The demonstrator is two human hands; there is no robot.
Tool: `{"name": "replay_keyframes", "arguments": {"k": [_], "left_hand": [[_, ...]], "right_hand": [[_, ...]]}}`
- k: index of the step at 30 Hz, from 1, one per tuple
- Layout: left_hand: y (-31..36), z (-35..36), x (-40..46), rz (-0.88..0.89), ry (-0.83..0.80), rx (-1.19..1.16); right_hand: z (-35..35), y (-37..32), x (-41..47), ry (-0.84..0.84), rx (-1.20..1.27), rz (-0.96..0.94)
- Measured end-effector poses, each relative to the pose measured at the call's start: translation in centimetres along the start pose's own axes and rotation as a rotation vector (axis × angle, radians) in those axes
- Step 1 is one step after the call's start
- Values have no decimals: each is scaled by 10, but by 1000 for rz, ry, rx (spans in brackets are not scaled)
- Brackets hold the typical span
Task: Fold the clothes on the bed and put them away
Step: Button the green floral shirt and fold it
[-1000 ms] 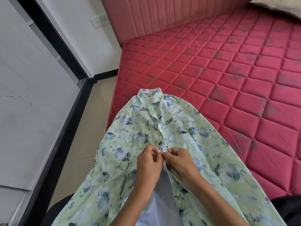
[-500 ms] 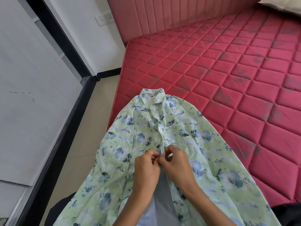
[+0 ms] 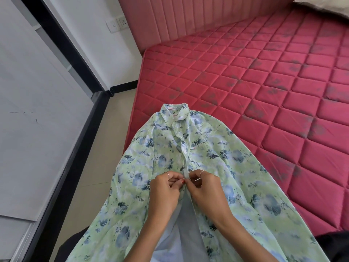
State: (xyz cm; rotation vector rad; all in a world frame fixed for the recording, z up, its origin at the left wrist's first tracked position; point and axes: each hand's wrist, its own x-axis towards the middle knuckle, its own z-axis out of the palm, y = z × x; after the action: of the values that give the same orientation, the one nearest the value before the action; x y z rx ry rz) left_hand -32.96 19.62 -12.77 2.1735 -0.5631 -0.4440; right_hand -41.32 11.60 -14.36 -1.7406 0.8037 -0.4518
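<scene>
Pinching shirt [image 3: 236, 167] placket, both hands curled.

White wall [image 3: 98, 40], beige floor [image 3: 105, 148], pink padded headboard [image 3: 170, 19]

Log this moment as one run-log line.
step: buttoning | left hand: pinches placket | right hand: pinches placket | shirt: on mattress, lower front open

We see the shirt [image 3: 217, 167] as thin, smooth floral cloth; the mattress [image 3: 264, 91] as quilted fabric with slight sheen; the headboard [image 3: 170, 19] as padded, matt upholstery.
</scene>
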Motion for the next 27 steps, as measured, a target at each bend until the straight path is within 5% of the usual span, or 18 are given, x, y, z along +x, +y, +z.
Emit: {"name": "replay_keyframes", "arguments": {"k": [11, 19, 27], "left_hand": [[2, -2, -7, 104, 60, 102], [-1, -4, -3, -145, 51, -295], [2, 0, -4, -246, 42, -406]], "right_hand": [[-1, 2, 0, -50, 87, 73], [2, 5, 3, -77, 257, 106], [2, 8, 5, -123, 302, 175]]}}
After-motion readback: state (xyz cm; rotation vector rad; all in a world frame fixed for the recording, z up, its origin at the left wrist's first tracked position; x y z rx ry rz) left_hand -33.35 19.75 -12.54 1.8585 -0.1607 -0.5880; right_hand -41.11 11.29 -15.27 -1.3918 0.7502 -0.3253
